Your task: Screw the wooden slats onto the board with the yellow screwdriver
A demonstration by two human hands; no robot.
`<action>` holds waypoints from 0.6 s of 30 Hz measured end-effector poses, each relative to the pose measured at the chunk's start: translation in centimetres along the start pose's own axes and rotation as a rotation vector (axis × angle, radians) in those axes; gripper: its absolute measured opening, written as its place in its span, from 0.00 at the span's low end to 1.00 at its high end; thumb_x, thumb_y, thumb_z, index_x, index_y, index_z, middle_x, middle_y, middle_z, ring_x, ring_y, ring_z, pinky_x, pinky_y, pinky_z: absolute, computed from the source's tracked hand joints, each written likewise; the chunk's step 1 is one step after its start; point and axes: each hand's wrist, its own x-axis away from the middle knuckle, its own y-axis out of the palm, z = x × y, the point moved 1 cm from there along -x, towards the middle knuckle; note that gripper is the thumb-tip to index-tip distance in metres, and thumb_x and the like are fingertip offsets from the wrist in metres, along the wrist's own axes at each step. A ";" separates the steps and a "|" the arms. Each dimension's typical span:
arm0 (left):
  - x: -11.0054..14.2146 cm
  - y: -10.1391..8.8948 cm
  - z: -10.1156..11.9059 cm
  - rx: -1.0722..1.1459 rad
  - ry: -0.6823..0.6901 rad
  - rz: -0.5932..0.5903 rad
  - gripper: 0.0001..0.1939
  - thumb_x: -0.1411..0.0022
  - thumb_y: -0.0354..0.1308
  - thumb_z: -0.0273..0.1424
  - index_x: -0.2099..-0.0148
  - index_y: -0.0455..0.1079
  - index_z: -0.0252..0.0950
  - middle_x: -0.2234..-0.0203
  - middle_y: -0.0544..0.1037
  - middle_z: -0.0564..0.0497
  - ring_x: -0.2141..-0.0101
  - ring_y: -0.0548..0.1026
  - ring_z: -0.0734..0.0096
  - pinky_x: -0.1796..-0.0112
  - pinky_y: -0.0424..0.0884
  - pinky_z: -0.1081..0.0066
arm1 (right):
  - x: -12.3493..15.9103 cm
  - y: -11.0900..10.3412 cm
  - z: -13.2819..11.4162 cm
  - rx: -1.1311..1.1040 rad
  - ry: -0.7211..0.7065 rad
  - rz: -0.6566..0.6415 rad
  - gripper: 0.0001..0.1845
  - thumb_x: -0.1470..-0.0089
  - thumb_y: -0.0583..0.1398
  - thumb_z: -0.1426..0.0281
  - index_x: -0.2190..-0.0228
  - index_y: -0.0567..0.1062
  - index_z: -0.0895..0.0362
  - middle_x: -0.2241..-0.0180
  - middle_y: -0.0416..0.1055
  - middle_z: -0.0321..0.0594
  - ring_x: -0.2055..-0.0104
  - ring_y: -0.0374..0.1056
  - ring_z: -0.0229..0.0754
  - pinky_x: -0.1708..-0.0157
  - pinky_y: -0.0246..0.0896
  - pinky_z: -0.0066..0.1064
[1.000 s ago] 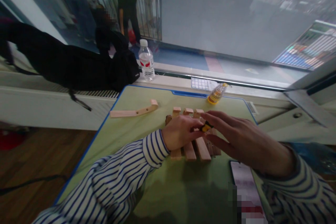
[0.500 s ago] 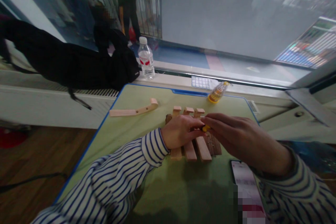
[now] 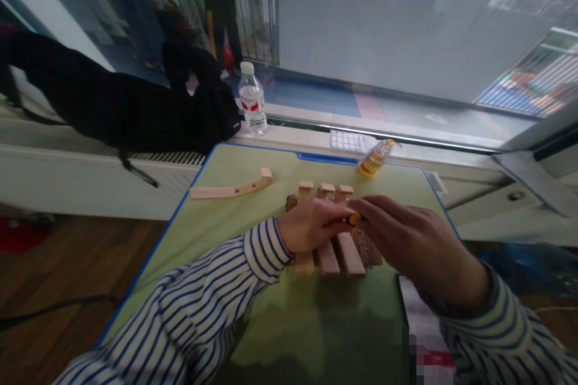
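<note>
Over a wooden assembly on the table, both my hands meet at a small yellow-and-black screwdriver handle (image 3: 354, 218); its lower end is hidden. My right hand (image 3: 406, 240) closes its fingertips on the handle from the right. From the left, my left hand (image 3: 311, 225) pinches thumb and forefinger around its dark part. Below them lie several pale wooden strips (image 3: 351, 254) with hooked far ends, side by side across a darker brown wooden piece (image 3: 369, 248). My hands cover the middle of this assembly. A loose hooked wooden strip (image 3: 230, 190) with two holes lies at the table's left.
The green table (image 3: 271, 325) has a blue edge. A small yellow-capped bottle (image 3: 374, 159) leans at its far side. A phone (image 3: 422, 313) lies under my right forearm. On the sill stand a water bottle (image 3: 253, 102) and a black bag (image 3: 149, 111). People are beyond the glass.
My right hand has turned slightly at the handle, and its wrist has shifted a little left and down, covering more of the phone. My left hand and the wooden strips stay nearly in place.
</note>
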 end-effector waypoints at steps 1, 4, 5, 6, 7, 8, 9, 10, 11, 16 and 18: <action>0.0 0.0 0.0 0.007 0.007 -0.004 0.10 0.35 0.47 0.28 0.55 0.68 0.34 0.66 0.74 0.50 0.65 0.71 0.73 0.62 0.64 0.74 | 0.1 0.1 -0.1 0.000 0.015 0.001 0.20 0.43 0.53 0.73 0.48 0.62 0.57 0.51 0.67 0.43 0.62 0.70 0.42 0.66 0.68 0.35; 0.1 0.0 0.0 0.002 0.010 -0.004 0.11 0.34 0.46 0.28 0.55 0.68 0.34 0.66 0.74 0.50 0.66 0.71 0.74 0.63 0.63 0.75 | 0.2 0.2 -0.2 0.003 0.052 -0.001 0.18 0.43 0.53 0.72 0.50 0.63 0.56 0.53 0.68 0.41 0.64 0.70 0.42 0.68 0.67 0.34; 0.1 0.0 0.0 -0.010 0.007 -0.002 0.11 0.34 0.46 0.28 0.54 0.68 0.34 0.67 0.74 0.50 0.66 0.71 0.74 0.64 0.63 0.75 | 0.2 0.2 -0.2 0.005 0.057 -0.005 0.18 0.43 0.54 0.72 0.50 0.63 0.56 0.53 0.69 0.41 0.64 0.70 0.42 0.68 0.66 0.34; 0.1 0.1 0.1 -0.028 0.001 0.002 0.11 0.35 0.47 0.28 0.54 0.68 0.34 0.67 0.74 0.51 0.67 0.71 0.74 0.64 0.63 0.75 | 0.2 0.2 -0.1 0.006 0.057 -0.006 0.17 0.43 0.54 0.72 0.51 0.63 0.56 0.53 0.69 0.41 0.64 0.70 0.41 0.68 0.66 0.33; 0.1 0.1 0.1 -0.051 -0.009 0.010 0.11 0.35 0.47 0.29 0.55 0.68 0.34 0.68 0.74 0.51 0.67 0.71 0.74 0.65 0.63 0.75 | 0.2 0.2 -0.1 0.005 0.054 -0.006 0.17 0.43 0.54 0.72 0.51 0.63 0.56 0.54 0.69 0.41 0.64 0.70 0.41 0.69 0.66 0.33; 0.1 0.1 0.2 -0.077 -0.022 0.020 0.10 0.35 0.48 0.30 0.55 0.68 0.35 0.69 0.74 0.52 0.68 0.71 0.74 0.65 0.63 0.75 | 0.2 0.2 0.0 0.003 0.053 -0.006 0.17 0.43 0.53 0.72 0.51 0.64 0.56 0.54 0.69 0.41 0.64 0.70 0.41 0.69 0.66 0.33; 0.1 0.1 0.3 -0.102 -0.036 0.031 0.10 0.36 0.50 0.31 0.56 0.69 0.36 0.70 0.74 0.52 0.68 0.71 0.74 0.66 0.63 0.75 | 0.1 0.1 0.0 0.001 0.053 -0.007 0.16 0.42 0.53 0.72 0.51 0.64 0.56 0.54 0.69 0.41 0.64 0.70 0.41 0.70 0.65 0.32; 0.1 0.2 0.4 -0.122 -0.052 0.045 0.10 0.37 0.51 0.33 0.57 0.70 0.36 0.70 0.74 0.52 0.69 0.71 0.74 0.66 0.63 0.75 | 0.1 0.1 0.0 -0.001 0.054 -0.009 0.16 0.42 0.53 0.71 0.51 0.64 0.56 0.54 0.69 0.41 0.64 0.70 0.41 0.70 0.65 0.32; 0.1 0.2 0.5 -0.140 -0.068 0.062 0.10 0.38 0.52 0.35 0.58 0.70 0.36 0.70 0.75 0.52 0.69 0.71 0.73 0.66 0.63 0.74 | 0.0 0.0 0.0 -0.005 0.056 -0.012 0.16 0.42 0.53 0.71 0.51 0.64 0.56 0.55 0.70 0.42 0.64 0.70 0.41 0.69 0.66 0.32; 0.1 0.4 0.7 -0.182 -0.091 0.130 0.11 0.38 0.53 0.38 0.63 0.72 0.36 0.72 0.75 0.53 0.69 0.71 0.74 0.67 0.63 0.75 | -0.2 -0.5 0.0 -0.052 0.035 -0.040 0.19 0.42 0.53 0.69 0.48 0.61 0.55 0.50 0.67 0.41 0.60 0.70 0.43 0.63 0.67 0.35; 0.1 0.4 0.6 -0.195 -0.086 0.147 0.12 0.38 0.53 0.38 0.64 0.72 0.36 0.73 0.74 0.54 0.71 0.70 0.75 0.68 0.62 0.75 | -0.3 -0.8 0.1 -0.087 0.015 -0.056 0.24 0.42 0.53 0.68 0.45 0.57 0.55 0.47 0.64 0.41 0.56 0.69 0.44 0.60 0.67 0.37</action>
